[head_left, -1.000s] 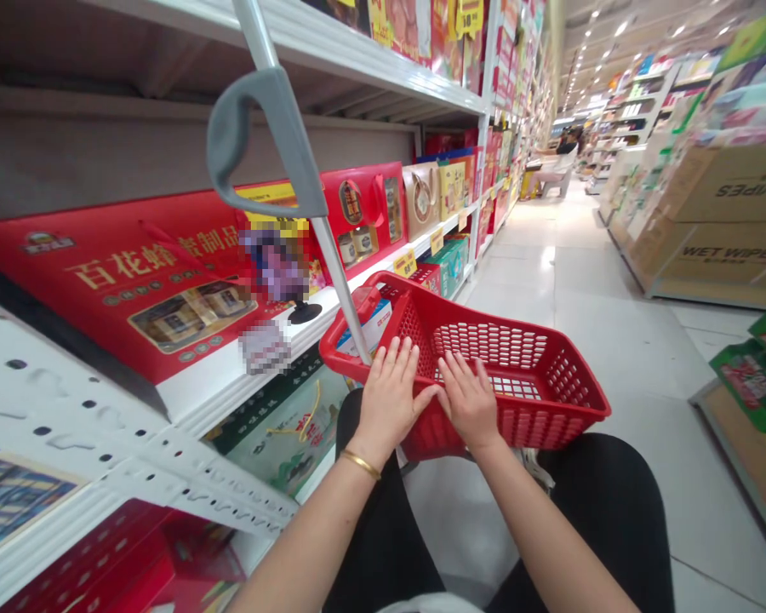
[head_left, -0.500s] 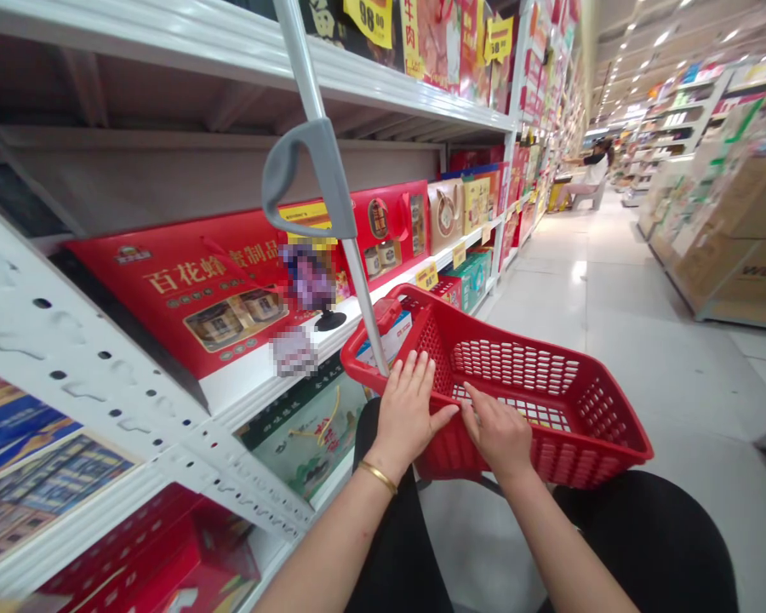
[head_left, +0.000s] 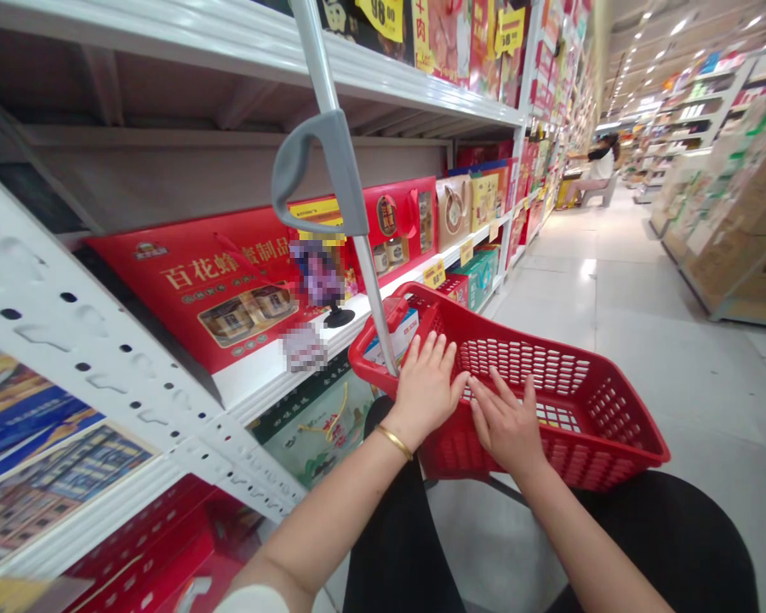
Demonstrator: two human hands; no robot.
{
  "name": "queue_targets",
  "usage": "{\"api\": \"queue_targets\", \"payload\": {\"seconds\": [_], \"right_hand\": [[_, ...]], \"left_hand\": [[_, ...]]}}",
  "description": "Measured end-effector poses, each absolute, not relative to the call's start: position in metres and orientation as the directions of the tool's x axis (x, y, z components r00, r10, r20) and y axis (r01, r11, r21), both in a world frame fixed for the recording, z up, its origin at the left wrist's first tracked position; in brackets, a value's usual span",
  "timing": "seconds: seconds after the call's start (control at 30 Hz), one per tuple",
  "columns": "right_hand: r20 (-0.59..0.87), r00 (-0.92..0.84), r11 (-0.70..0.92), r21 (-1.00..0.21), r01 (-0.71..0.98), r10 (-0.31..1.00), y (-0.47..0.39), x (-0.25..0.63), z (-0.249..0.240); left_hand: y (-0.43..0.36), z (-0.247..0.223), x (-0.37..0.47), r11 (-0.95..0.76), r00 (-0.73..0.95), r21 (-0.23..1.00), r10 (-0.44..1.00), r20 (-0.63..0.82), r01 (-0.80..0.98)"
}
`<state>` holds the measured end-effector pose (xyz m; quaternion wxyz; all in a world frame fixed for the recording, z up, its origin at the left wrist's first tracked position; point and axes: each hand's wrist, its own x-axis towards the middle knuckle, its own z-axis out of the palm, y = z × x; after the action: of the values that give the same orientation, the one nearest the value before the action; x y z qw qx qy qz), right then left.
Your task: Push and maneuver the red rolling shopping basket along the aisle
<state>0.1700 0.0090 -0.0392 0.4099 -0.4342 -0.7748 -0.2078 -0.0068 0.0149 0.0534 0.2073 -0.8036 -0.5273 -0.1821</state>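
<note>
A red plastic shopping basket [head_left: 587, 375] with perforated sides is in front of my knees. From its left end rises a metal pole [head_left: 375, 294] with a grey loop handle [head_left: 351, 174]. My left hand [head_left: 425, 383], a gold bangle [head_left: 394, 441] at its wrist, lies over the basket's near rim close to the pole, fingers extended. Beside it, my right hand [head_left: 507, 421] has its fingers spread at the same rim. The two hands are close together, and neither holds anything visible. A white and blue box [head_left: 403, 332] shows in the basket's narrow left section.
On the shelf at left stand a large red gift box [head_left: 197, 281], a small dark stand [head_left: 340, 317] and other boxes. A white perforated upright [head_left: 102, 340] is close by. Cartons [head_left: 759, 247] are stacked at right. Down the aisle a person [head_left: 600, 170] sits on a stool.
My right hand's fingers have lifted and spread wider. My left hand still lies extended at the rim. The whole view has shifted slightly, so the shelf and basket appear farther right.
</note>
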Motion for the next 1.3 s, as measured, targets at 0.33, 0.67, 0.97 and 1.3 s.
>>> {"api": "queue_targets", "payload": {"seconds": [0.33, 0.67, 0.97, 1.3], "right_hand": [[0.755, -0.129, 0.333, -0.123, 0.935, 0.643, 0.013, 0.172, -0.044], [0.9, 0.069, 0.572, -0.331, 0.75, 0.43, -0.002, 0.177, -0.036], [0.887, -0.233, 0.538, -0.021, 0.843, 0.399, 0.012, 0.168, -0.059], [0.887, -0.064, 0.409, -0.146, 0.901, 0.458, 0.014, 0.138, -0.055]], "left_hand": [[0.021, 0.041, -0.004, -0.31, 0.333, -0.134, 0.794, 0.508, 0.941], [0.021, 0.044, 0.001, -0.27, 0.279, -0.1, 0.782, 0.558, 0.958], [0.023, 0.044, 0.002, -0.256, 0.257, -0.08, 0.792, 0.553, 0.963], [0.022, 0.044, 0.002, -0.244, 0.255, -0.094, 0.798, 0.547, 0.965]]}}
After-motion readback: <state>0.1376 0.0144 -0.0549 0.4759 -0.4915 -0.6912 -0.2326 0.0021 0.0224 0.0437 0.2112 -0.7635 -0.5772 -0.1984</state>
